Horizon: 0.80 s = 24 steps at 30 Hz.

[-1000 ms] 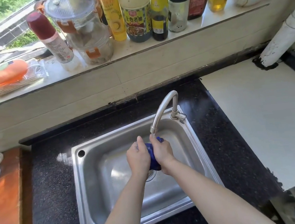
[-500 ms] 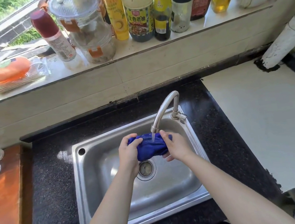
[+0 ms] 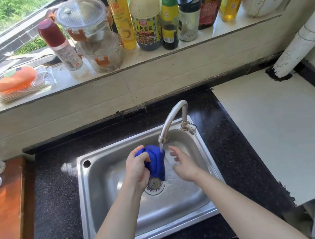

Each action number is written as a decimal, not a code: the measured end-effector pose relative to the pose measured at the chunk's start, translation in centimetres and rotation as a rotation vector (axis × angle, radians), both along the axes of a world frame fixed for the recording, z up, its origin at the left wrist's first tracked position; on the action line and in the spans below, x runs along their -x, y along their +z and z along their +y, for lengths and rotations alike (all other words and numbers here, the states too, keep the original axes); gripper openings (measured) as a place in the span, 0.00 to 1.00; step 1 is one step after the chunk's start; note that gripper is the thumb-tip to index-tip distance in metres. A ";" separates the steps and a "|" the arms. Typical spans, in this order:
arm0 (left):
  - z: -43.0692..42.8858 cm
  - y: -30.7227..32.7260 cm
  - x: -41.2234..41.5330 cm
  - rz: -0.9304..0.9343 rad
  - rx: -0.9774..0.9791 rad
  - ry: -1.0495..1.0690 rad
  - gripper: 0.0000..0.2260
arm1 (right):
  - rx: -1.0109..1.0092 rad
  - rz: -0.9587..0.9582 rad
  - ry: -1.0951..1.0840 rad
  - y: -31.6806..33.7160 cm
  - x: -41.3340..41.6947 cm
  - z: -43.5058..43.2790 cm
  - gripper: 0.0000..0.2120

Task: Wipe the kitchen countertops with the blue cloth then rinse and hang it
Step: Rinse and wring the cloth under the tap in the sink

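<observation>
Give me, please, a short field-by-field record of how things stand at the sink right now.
place: stainless steel sink set in the black speckled stone countertop
held item: bunched blue cloth, over the round drain
tap: curved metal faucet, running; its stream lands on the cloth
left hand: grips the cloth
right hand: open, fingers spread, beside the cloth and apart from it
task stage: rinsing; cloth not yet hung

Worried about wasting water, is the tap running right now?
On: a stream falls from the faucet onto the blue cloth held by the left hand.
</observation>
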<state>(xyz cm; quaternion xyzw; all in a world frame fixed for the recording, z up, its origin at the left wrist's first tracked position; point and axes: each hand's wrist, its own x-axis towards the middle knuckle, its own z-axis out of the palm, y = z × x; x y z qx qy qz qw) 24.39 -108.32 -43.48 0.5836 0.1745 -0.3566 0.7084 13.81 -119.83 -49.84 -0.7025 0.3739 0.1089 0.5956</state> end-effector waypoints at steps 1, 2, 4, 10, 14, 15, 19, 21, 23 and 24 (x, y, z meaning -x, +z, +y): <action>0.1 0.3 0.0 -0.011 0.013 -0.034 0.26 | -0.133 -0.062 -0.033 0.7 -0.5 0.1 0.32; 0.2 0.7 0.0 -0.020 0.027 -0.061 0.23 | -0.235 -0.115 -0.049 1.0 -0.8 0.2 0.29; 0.6 1.1 -0.4 -0.022 0.055 -0.075 0.24 | -0.313 -0.169 -0.023 1.5 -1.3 0.2 0.17; 3.0 -0.3 -3.0 -0.113 -0.059 -0.052 0.17 | -0.046 -0.145 -0.237 0.8 -0.1 -1.3 0.04; 3.9 -2.3 -2.5 -0.159 -0.204 -0.080 0.20 | -0.253 -0.236 -0.346 1.6 0.6 -1.8 0.09; 3.9 -2.5 -2.2 -0.185 -0.230 -0.085 0.21 | -0.333 -0.251 -0.359 2.0 0.6 -1.7 0.10; 3.7 -2.3 -1.7 -0.320 -0.320 -0.167 0.20 | -0.508 -0.230 -0.359 2.8 1.4 -1.8 0.10; 3.4 -1.5 -1.6 -0.351 -0.318 -0.196 0.20 | -0.552 -0.172 -0.299 2.8 2.2 -2.2 0.09; 3.0 -0.3 -1.5 -0.399 -0.317 -0.241 0.20 | -0.410 -0.003 -0.102 2.5 2.6 -2.5 0.07; 2.8 0.2 -1.5 -0.428 -0.318 -0.277 0.19 | -0.246 0.094 0.042 2.3 2.6 -2.6 0.08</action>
